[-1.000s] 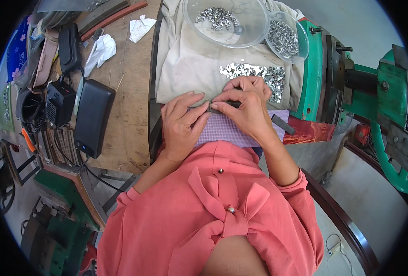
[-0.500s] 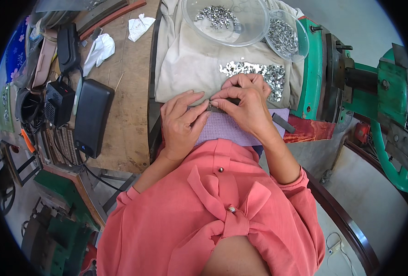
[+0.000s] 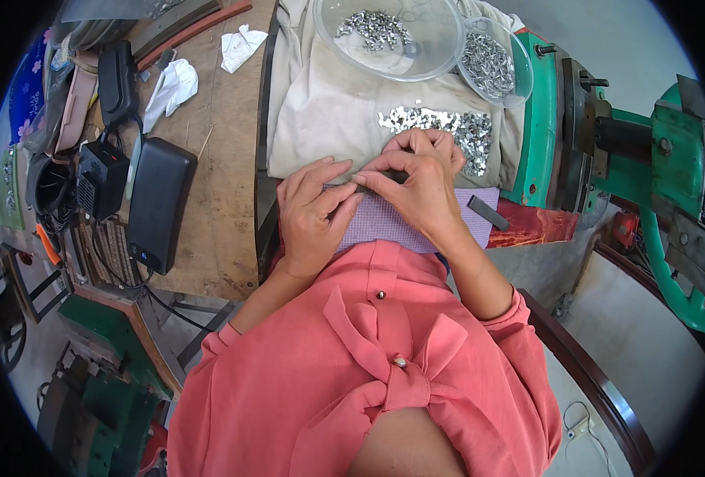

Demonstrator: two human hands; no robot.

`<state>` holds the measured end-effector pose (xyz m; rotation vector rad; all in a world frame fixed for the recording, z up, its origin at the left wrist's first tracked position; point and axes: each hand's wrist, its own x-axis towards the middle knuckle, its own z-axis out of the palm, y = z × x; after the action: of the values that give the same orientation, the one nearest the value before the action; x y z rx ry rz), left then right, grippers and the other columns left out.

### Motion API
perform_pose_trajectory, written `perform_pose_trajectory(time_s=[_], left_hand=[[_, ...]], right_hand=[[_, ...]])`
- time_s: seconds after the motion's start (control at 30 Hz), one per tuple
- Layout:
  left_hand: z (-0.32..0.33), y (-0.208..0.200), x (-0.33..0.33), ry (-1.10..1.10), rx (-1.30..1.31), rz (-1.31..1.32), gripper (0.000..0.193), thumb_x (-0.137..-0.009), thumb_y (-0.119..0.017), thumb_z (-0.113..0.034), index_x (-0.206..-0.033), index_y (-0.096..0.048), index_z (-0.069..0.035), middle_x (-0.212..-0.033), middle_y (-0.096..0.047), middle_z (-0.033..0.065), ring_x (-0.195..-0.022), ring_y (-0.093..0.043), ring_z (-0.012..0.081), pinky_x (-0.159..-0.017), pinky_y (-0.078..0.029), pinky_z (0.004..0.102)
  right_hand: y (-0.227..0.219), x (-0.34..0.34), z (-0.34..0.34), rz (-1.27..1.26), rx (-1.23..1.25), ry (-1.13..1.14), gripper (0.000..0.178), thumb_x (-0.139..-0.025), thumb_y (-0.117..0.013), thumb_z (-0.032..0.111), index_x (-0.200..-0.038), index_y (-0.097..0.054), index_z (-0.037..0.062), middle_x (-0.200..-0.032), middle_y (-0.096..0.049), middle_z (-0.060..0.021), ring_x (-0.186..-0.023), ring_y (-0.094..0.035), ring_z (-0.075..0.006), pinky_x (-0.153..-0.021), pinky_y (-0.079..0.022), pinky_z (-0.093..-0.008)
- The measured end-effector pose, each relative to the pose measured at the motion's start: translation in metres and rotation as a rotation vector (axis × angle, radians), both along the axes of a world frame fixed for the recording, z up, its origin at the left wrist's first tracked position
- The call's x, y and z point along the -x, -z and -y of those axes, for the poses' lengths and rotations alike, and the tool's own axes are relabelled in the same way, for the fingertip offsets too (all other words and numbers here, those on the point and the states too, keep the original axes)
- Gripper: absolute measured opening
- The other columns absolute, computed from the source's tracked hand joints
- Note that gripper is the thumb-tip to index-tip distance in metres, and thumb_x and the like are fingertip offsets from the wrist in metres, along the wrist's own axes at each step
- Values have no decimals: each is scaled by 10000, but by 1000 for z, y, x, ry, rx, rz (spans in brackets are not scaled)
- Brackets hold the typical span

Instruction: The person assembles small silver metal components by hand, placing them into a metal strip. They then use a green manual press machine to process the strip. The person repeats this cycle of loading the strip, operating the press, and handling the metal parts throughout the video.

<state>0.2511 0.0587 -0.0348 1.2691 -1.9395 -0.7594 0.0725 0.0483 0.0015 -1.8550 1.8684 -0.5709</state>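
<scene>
Over the front edge of a beige cloth (image 3: 312,111), my left hand (image 3: 312,213) and my right hand (image 3: 422,184) meet at the fingertips. The left thumb and fingers are pinched together, and the right thumb and forefinger press in beside them. Whatever lies between them is covered by the fingers and too small to name. Just beyond my right hand is a spread of small shiny metal pieces (image 3: 473,145). Under both hands a purple checked cloth (image 3: 448,226) shows, with a short dark bar (image 3: 488,213) on its right part.
Farther off stand a large clear bowl (image 3: 336,62) and a smaller clear bowl (image 3: 525,86), both holding small metal parts. A green machine (image 3: 662,159) is at the right. On the wooden table (image 3: 217,159) at the left lie a black power bank (image 3: 161,203) and crumpled white paper (image 3: 243,48).
My right thumb and forefinger have shifted slightly left, onto the left fingertips. The tiny bit seen between the fingers earlier is now covered. My left hand has hardly moved.
</scene>
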Motion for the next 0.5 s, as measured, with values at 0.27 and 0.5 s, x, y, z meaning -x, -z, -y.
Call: perform_pose_trajectory(time_s=[0.27, 0.5], left_hand=[[0, -1, 0, -2, 1, -2, 204, -723, -814, -74, -916, -749, -65, -1167, -700, 52, -1159, -619, 273, -978, -396, 382], [0, 1, 0, -8, 3, 3, 210, -723, -814, -80, -925, -757, -67, -1165, -700, 49, -1158, -617, 270, -976, -394, 384]], right_hand=[[4, 3, -2, 19, 14, -3, 184, -690, -847, 324, -791, -806, 175, -967, -615, 28, -1073, -461, -269, -978, -250, -468], [2, 3, 0, -16, -9, -11, 187, -700, -845, 326, -807, -808, 177, -973, -624, 27, -1071, -464, -256, -978, -248, -457]])
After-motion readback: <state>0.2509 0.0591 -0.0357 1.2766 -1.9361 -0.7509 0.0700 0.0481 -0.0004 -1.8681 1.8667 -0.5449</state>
